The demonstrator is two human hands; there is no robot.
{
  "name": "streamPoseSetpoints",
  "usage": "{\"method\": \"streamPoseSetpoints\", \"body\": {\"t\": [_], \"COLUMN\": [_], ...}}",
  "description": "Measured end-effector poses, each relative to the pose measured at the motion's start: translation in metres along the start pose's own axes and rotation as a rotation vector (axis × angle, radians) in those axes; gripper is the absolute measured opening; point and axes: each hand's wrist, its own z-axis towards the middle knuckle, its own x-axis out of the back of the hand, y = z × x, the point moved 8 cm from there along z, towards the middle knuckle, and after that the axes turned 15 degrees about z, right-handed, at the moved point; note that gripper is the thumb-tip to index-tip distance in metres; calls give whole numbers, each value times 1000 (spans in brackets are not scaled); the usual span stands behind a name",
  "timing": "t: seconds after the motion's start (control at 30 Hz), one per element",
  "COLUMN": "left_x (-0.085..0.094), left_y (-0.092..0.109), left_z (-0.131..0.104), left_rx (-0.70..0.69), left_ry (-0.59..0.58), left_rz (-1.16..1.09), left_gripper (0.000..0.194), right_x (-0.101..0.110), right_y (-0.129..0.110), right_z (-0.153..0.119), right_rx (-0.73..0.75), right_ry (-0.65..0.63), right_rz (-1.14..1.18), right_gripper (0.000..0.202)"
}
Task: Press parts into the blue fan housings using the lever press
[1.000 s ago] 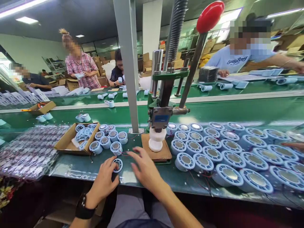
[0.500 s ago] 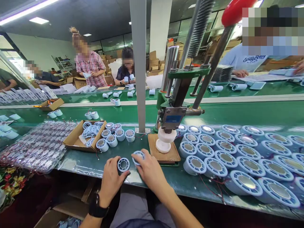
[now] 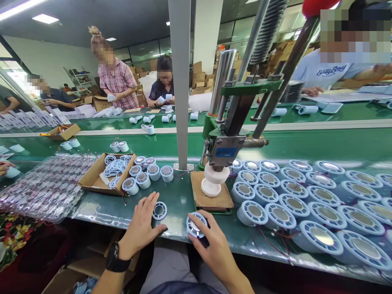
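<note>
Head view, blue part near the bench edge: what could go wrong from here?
1. The right hand has the blue part close to the front edge of the bench; a slip could drop it.
2. Thin wires trail among the rowed parts; they might snag.
3. The press has a gap between its white pads; fingers placed there could get pinched.
</note>
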Motion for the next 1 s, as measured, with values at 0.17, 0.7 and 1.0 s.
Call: {"method": "streamPoseSetpoints", "body": {"t": [0.17, 0.7, 1.0], "left_x": [12, 19, 23], "left_y": [2, 93, 107], "left_z": [0, 7, 5], "left_rx": [229, 94, 17], "left_ry": [67, 65, 145], "left_rz": [-335, -261, -119], "left_gripper": [62, 70, 69], "right_x": [-10, -28, -26], "right_y": [8, 17, 16], "right_z": [-1, 2, 2], "right_rx": [-74, -185, -165], "right_ry": [71, 90, 105], "right_rz": [78, 238, 253], "right_gripper": [56, 79, 79]}}
